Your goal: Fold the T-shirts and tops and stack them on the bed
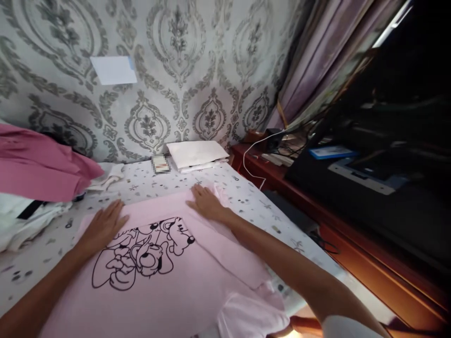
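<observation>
A pale pink shirt (183, 291) with a black line drawing of cartoon dogs lies spread on a bed with a patterned white sheet (246, 192). My left hand (105, 223) rests flat on the shirt's far left part, fingers stretched out. On the far right part lies my right hand (206, 202), palm down with its fingers extended, beside the shirt's edge. Neither hand grips the cloth. Along the right side the fabric is folded over in layers, and a bunched part hangs near the bed's front edge.
To the left is a heap of clothes with a dark pink garment (45, 162) on top. Folded white cloth (197, 154) sits against the wall, beside a small blurred packet (161, 164). A reddish wooden cabinet (268, 173) with a white cable (245, 159) and a large dark screen (380, 178) stands right.
</observation>
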`<action>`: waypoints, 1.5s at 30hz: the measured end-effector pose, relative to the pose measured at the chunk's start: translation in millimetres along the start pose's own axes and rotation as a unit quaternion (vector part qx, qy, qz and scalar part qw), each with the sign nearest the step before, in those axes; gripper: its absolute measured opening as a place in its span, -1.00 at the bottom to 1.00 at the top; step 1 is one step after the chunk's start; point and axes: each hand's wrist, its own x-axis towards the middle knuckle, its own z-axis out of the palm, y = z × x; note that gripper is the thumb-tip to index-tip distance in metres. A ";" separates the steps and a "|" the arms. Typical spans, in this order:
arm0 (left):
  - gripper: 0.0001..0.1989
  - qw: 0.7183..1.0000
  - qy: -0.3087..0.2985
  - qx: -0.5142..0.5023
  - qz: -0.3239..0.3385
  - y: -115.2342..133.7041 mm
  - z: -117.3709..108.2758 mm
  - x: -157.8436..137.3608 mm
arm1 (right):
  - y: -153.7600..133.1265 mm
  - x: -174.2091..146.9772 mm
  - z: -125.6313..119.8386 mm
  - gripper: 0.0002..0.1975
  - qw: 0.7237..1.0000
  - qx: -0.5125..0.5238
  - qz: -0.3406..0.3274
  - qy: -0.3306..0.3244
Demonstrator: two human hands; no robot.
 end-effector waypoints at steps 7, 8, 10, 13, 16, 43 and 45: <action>-0.33 0.997 -0.004 0.080 -0.025 -41.1 7.7 -13.5 | 47.3 -3.3 -9.2 -0.17 0.994 -0.016 0.109 -0.015; -0.30 0.996 -0.017 0.080 -0.046 -37.3 2.6 -14.3 | 48.5 -2.7 -8.3 -0.17 0.993 -0.017 0.113 -0.014; -0.23 0.993 -0.040 0.075 -0.083 -26.0 -8.1 -15.4 | 49.7 -1.3 -4.2 -0.19 0.992 -0.017 0.124 -0.004; -0.18 0.992 -0.044 0.060 -0.103 -14.3 -19.1 -17.0 | 54.7 -0.2 4.1 -0.25 0.987 -0.001 0.151 0.049; -0.20 0.995 -0.021 0.045 -0.092 -20.1 -21.9 -17.7 | 65.4 -1.0 8.8 -0.38 0.976 0.042 0.168 0.134; -0.38 0.998 0.049 0.015 -0.046 -46.5 -1.1 -18.9 | 92.9 20.5 -1.5 -0.84 0.913 0.142 0.283 0.258; -0.36 0.997 0.044 0.017 -0.055 -42.7 -4.4 -19.1 | 90.7 20.5 -2.5 -0.84 0.916 0.132 0.280 0.256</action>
